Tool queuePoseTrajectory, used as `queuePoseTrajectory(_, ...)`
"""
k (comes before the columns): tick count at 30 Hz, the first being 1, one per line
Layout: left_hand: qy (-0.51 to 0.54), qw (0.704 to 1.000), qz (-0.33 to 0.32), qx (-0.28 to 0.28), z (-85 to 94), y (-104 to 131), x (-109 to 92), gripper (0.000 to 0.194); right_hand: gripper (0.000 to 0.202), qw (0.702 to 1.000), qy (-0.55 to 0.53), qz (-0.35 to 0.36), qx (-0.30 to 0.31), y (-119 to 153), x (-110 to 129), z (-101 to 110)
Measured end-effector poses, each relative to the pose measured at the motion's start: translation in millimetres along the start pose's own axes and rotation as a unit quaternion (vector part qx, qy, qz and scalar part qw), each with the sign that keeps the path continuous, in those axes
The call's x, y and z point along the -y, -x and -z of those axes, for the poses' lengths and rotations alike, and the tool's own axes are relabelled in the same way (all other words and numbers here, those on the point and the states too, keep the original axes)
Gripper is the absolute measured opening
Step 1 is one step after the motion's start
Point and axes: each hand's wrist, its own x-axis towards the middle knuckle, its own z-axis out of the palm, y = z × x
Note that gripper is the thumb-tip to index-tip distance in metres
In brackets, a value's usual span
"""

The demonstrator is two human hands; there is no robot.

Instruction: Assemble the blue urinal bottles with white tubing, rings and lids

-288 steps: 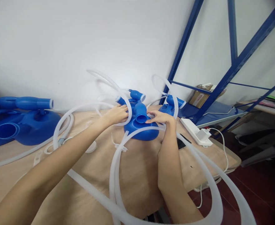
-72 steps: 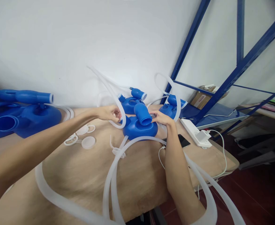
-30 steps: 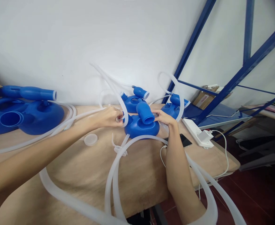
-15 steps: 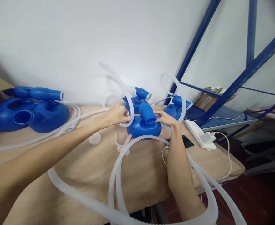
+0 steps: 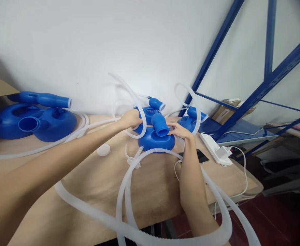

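A blue plastic urinal bottle (image 5: 156,142) stands on the table, its wide spout facing me. My right hand (image 5: 179,131) is closed at the right side of its neck, thumb and fingertips against it. On the bottle's left, my left hand (image 5: 131,119) has its fingers curled closed; what they hold is hidden. A looped clear hose (image 5: 142,114) passes just right of my left hand. Another blue urinal bottle (image 5: 156,103) is behind, with more of them (image 5: 188,123) to the right and several (image 5: 54,124) at far left.
Long clear hoses (image 5: 96,212) sweep across the wooden table (image 5: 155,191) and over its front edge. A round clear cap (image 5: 103,149) and a clear strap piece (image 5: 133,162) lie left of the bottle. At right are a phone (image 5: 202,156), a power strip (image 5: 215,150) and a blue metal rack (image 5: 217,44).
My left hand has moved slightly up and away from me, beside the rear bottle. My right hand stays at the front bottle's neck. The view has shifted a little.
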Motion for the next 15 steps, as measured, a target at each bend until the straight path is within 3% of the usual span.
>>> queuePoseTrajectory(8,0.048,0.995,0.061,0.061,2.3,-14,3,0.021,0.061,1.0,-0.006,-0.005,0.002,-1,-3,1)
queuePoseTrajectory(12,0.046,0.998,-0.004,0.048,10.7,-5,10,0.035,0.059,1.0,-0.022,-0.009,0.004,-1,-6,1)
queuePoseTrajectory(15,0.064,0.991,-0.072,0.097,15.5,5,19,0.048,0.06,0.999,-0.035,-0.013,0.002,-2,-8,2)
